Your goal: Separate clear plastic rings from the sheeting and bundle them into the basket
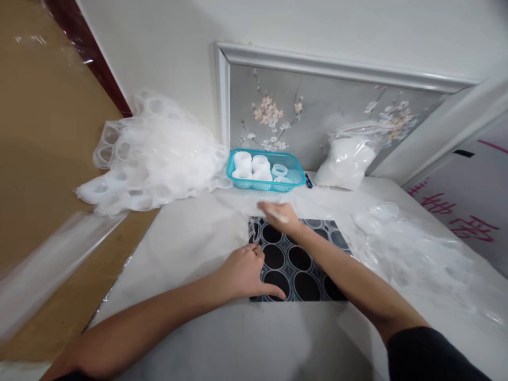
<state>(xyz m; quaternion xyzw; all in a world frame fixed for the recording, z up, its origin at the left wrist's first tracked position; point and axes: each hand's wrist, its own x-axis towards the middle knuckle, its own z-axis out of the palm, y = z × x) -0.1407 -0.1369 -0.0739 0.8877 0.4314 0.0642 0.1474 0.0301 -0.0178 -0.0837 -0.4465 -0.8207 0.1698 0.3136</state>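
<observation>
A dark tray point(313, 254) with round wells lies flat on the white table. My left hand point(244, 272) rests on the tray's near left edge, fingers curled and thumb stretched out along the rim. At the tray's far edge my right hand point(280, 214) is blurred by motion, and something small and white point(282, 218) shows at its fingers. A blue basket point(296, 172) with a few white cups and rings stands just beyond it.
A heap of clear plastic cup sheets point(154, 153) lies at the back left. A plastic bag of white pieces point(345, 161) leans against a framed flower picture point(337, 114). More clear plastic sheets point(413, 248) cover the right side of the table point(190, 243).
</observation>
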